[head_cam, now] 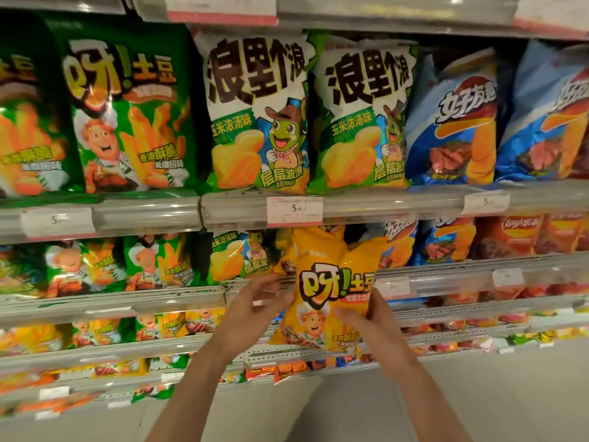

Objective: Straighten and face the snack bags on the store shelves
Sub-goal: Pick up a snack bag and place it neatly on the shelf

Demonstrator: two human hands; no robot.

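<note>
Glossy crinkled foil orange snack bag (322, 282), shiny clear plastic shelf rail (153, 215), matt paper price tag (294, 210)

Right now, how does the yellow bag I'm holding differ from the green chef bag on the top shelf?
The yellow bag is yellow-orange, the green chef bag green. The yellow bag is off the shelf, tilted, gripped by the right hand; the green chef bag stands upright, faced forward on its shelf. Both show the same logo and chef cartoon.

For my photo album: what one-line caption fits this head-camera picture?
Right hand grips a yellow snack bag before packed store shelves, left hand open beside it.
</note>
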